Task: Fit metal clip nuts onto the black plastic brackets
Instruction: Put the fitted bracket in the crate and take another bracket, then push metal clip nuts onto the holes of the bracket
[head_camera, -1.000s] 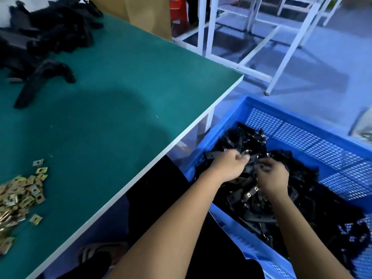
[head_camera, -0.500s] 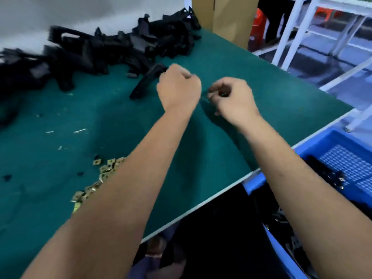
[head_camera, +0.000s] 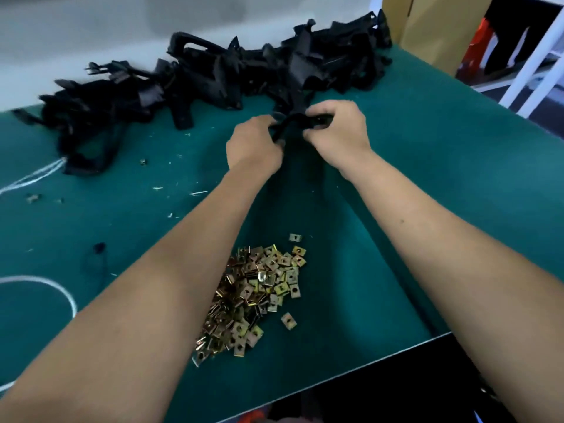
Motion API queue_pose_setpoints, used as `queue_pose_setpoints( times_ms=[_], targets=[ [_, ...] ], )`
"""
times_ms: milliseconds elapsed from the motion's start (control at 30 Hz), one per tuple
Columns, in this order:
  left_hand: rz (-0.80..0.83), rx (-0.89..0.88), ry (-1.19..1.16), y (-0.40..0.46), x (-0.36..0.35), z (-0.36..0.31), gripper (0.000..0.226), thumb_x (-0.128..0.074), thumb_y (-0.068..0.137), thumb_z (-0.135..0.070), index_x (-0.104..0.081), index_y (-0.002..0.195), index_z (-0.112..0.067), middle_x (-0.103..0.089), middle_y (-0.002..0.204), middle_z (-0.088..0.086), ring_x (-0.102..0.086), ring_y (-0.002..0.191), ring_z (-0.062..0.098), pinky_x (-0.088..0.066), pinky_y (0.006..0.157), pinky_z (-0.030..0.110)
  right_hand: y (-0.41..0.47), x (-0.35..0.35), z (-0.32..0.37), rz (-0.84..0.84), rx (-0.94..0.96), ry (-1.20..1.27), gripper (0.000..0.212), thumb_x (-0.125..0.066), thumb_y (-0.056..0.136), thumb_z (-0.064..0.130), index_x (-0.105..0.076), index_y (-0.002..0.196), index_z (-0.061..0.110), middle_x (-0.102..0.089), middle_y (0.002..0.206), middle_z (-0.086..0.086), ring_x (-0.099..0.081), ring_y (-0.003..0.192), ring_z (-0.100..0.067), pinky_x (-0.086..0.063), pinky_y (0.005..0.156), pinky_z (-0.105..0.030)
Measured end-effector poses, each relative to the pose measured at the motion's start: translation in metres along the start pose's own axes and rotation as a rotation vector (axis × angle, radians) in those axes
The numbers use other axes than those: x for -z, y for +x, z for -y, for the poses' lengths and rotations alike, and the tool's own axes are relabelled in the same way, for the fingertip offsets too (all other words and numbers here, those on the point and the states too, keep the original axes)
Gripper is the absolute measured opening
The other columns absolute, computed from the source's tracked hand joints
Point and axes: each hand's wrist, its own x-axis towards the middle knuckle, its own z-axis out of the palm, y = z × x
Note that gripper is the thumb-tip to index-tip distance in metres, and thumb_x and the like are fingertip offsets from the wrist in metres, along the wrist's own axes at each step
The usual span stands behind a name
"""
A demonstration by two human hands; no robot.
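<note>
Both hands reach far across the green table (head_camera: 427,209) to one black plastic bracket (head_camera: 297,123) at the near edge of a long heap of black brackets (head_camera: 213,77). My left hand (head_camera: 254,145) grips the bracket's lower left end. My right hand (head_camera: 337,128) curls its fingers round the bracket's right end. Near the table's front edge, between my forearms, lies a pile of brass-coloured metal clip nuts (head_camera: 256,294). My fingers hide whether either hand also holds a nut.
White cord (head_camera: 45,285) loops at the table's left side, with small plastic scraps (head_camera: 195,193) scattered nearby. A cardboard box (head_camera: 433,25) stands at the back right corner. White metal frame legs (head_camera: 534,62) stand beyond the table's right edge.
My hands left the blue crate at the right, swung over the table empty and curled, and now both grip one bracket from the heap. The view turned left toward the table.
</note>
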Motion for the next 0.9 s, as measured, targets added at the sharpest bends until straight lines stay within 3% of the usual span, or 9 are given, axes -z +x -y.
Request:
queue_pose_setpoints(
  times_ms=[67, 167, 267, 333, 400, 500, 700, 800, 900],
  targets=[
    [-0.109, 0.027, -0.093, -0.001, 0.014, 0.028, 0.007, -0.067, 0.092, -0.031, -0.068, 0.089, -0.025, -0.066, 0.084, 0.003, -0.062, 0.091, 0.029, -0.043, 0.072, 0.031, -0.011, -0.004, 0.011, 0.044, 0.101, 0.126, 0.043, -0.077, 0.084, 0.012, -0.068, 0.124, 0.025, -0.067, 0.112, 0.009, -0.07, 0.087, -0.01, -0.054, 0.085, -0.02],
    [-0.243, 0.184, -0.397, -0.009, 0.044, 0.082, 0.033, -0.065, 0.091, -0.031, -0.057, 0.069, -0.008, -0.051, 0.064, -0.001, -0.048, 0.069, 0.021, -0.035, 0.062, 0.036, -0.027, -0.007, 0.029, 0.247, 0.182, 0.184, 0.054, -0.075, 0.089, 0.015, -0.049, 0.133, 0.029, -0.072, 0.103, 0.001, -0.071, 0.085, -0.023, -0.059, 0.075, -0.033],
    [-0.299, 0.25, -0.684, -0.038, 0.074, 0.123, 0.04, -0.068, 0.091, -0.021, -0.051, 0.055, -0.016, -0.042, 0.059, -0.004, -0.036, 0.06, 0.014, -0.027, 0.057, 0.035, -0.046, -0.019, 0.053, 0.721, 0.246, -0.004, 0.033, -0.081, 0.087, 0.018, -0.066, 0.117, 0.018, -0.075, 0.093, -0.003, -0.071, 0.086, -0.031, -0.058, 0.075, -0.039],
    [-0.327, 0.275, -0.783, -0.055, 0.089, 0.139, 0.038, -0.071, 0.09, -0.015, -0.056, 0.056, -0.023, -0.045, 0.057, -0.01, -0.04, 0.06, 0.012, -0.033, 0.06, 0.033, -0.059, -0.034, 0.068, 1.038, 0.35, -0.259, 0.025, -0.085, 0.083, 0.026, -0.075, 0.106, 0.025, -0.075, 0.085, 0.012, -0.069, 0.079, -0.011, -0.055, 0.074, -0.028],
    [-0.334, 0.307, -0.866, -0.064, 0.099, 0.151, 0.01, -0.076, 0.088, -0.015, -0.071, 0.085, -0.022, -0.055, 0.072, 0.006, -0.05, 0.072, 0.02, -0.045, 0.071, 0.037, -0.07, -0.049, 0.081, 1.157, 0.395, -0.414, 0.023, -0.088, 0.079, 0.034, -0.076, 0.099, 0.032, -0.068, 0.072, 0.025, -0.061, 0.066, 0.004, -0.047, 0.061, -0.015],
    [-0.296, 0.278, -0.824, -0.067, 0.113, 0.163, 0.02, -0.079, 0.086, -0.014, -0.07, 0.103, -0.018, -0.056, 0.07, 0.006, -0.051, 0.071, 0.019, -0.044, 0.073, 0.031, -0.075, -0.06, 0.089, 1.175, 0.422, -0.51, 0.017, -0.089, 0.078, 0.03, -0.075, 0.088, 0.033, -0.066, 0.067, 0.031, -0.059, 0.062, 0.009, -0.042, 0.054, -0.01],
    [-0.023, 0.214, -0.316, -0.069, 0.139, 0.192, 0.025, -0.072, 0.086, -0.007, -0.076, 0.079, -0.031, -0.067, 0.074, -0.003, -0.057, 0.073, 0.015, -0.045, 0.079, 0.026, -0.079, -0.063, 0.08, 0.962, 0.442, -0.472, 0.017, -0.084, 0.084, 0.02, -0.07, 0.084, 0.029, -0.07, 0.079, 0.015, -0.062, 0.072, 0.006, -0.045, 0.061, -0.01],
    [-0.195, 0.203, -0.107, -0.069, 0.131, 0.186, 0.038, -0.061, 0.077, 0.0, -0.078, 0.093, -0.029, -0.074, 0.101, -0.003, -0.065, 0.096, 0.018, -0.05, 0.093, 0.022, -0.078, -0.063, 0.065, 0.86, 0.339, -0.205, 0.015, -0.077, 0.089, 0.009, -0.066, 0.088, 0.018, -0.069, 0.075, 0.009, -0.067, 0.067, -0.005, -0.05, 0.056, -0.02],
    [-0.315, 0.218, -0.385, -0.068, 0.118, 0.164, 0.046, -0.051, 0.079, 0.0, -0.072, 0.117, -0.017, -0.071, 0.119, -0.003, -0.063, 0.11, 0.011, -0.046, 0.102, 0.019, -0.076, -0.07, 0.05, 0.661, 0.229, 0.088, 0.011, -0.071, 0.093, 0.001, -0.062, 0.093, 0.006, -0.066, 0.07, 0.003, -0.065, 0.06, -0.012, -0.052, 0.047, -0.026]
  ],
)
